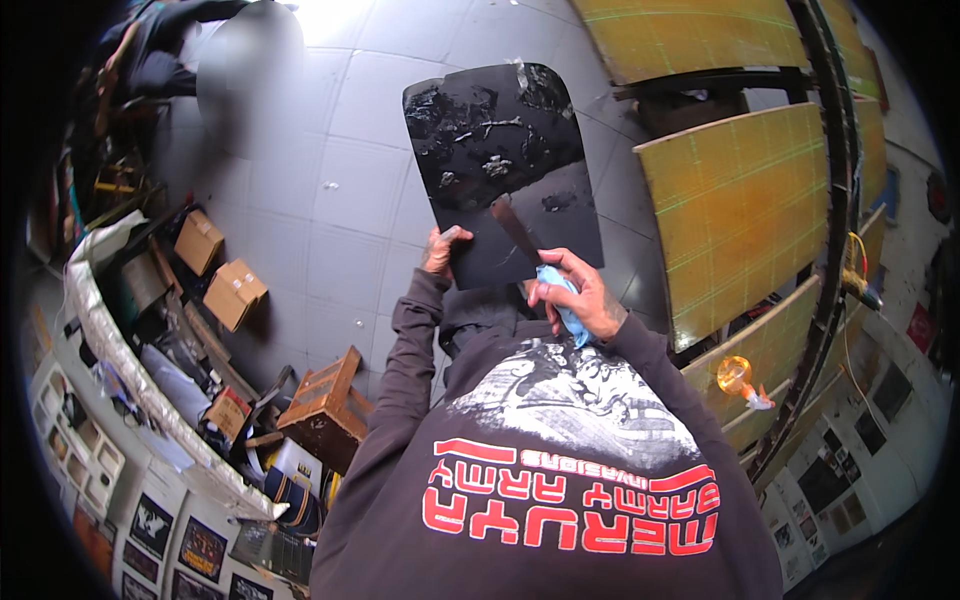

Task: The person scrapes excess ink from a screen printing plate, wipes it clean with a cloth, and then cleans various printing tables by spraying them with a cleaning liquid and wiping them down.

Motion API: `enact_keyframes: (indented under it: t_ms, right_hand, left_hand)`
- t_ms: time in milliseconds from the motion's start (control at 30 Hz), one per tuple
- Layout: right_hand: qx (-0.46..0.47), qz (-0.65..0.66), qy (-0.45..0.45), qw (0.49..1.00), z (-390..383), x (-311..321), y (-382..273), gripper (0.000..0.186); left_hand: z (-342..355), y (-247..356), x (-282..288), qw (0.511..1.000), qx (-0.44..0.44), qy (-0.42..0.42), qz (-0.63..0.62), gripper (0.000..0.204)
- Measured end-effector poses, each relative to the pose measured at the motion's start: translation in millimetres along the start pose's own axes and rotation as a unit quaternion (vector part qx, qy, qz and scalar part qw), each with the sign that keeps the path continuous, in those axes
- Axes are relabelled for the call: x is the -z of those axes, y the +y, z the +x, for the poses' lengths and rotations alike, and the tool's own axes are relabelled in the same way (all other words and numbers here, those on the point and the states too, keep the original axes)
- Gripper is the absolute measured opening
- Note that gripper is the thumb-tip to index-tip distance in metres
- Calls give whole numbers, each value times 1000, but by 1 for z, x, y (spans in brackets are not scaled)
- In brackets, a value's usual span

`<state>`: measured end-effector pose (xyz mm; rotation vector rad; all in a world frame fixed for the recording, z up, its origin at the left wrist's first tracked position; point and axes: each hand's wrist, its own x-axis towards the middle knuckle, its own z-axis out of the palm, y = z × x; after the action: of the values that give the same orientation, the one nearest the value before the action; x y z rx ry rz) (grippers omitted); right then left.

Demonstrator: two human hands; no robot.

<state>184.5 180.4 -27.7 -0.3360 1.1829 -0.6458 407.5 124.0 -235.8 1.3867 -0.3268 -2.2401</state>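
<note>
A black panel (520, 230) with rounded far corners lies before me, its far half smeared with glossy dark patches and lumps. My left hand (440, 250) grips its near left edge, thumb over the top and the other fingers partly hidden. In my right hand (582, 298) is a scraper (515, 228) with a flat, dark brown blade angled over the panel's near half. Something blue, like a cloth or wrapping (563, 295), is bunched around the handle inside that grip. Whether the blade touches the surface I cannot tell.
Yellow-brown boards (740, 210) stand in a dark rack along the right, with an orange bottle (734, 375) beside it. On the left are cardboard boxes (236, 293), a wooden crate (325, 405) and piled clutter. Grey tiled floor (350, 190) stretches beyond the panel.
</note>
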Motion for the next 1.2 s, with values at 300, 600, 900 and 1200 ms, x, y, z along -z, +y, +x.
enact_keyframes:
  t_ms: [300, 600, 900, 1200]
  right_hand:
    - [-57, 137, -57, 987, 29, -14, 26, 32]
    - [-94, 152, -76, 981, 11, -1, 19, 37]
    - [-8, 98, 71, 993, -51, -3, 16, 45]
    - [92, -11, 408, 908, -113, -28, 30, 52]
  left_hand:
    - [-30, 4, 3, 971, -52, 13, -234, 4]
    - [-16, 7, 0, 970, -122, 56, -204, 3]
    - [-23, 68, 25, 979, -117, 13, -167, 10]
    - [-31, 163, 43, 985, -103, -42, -131, 15]
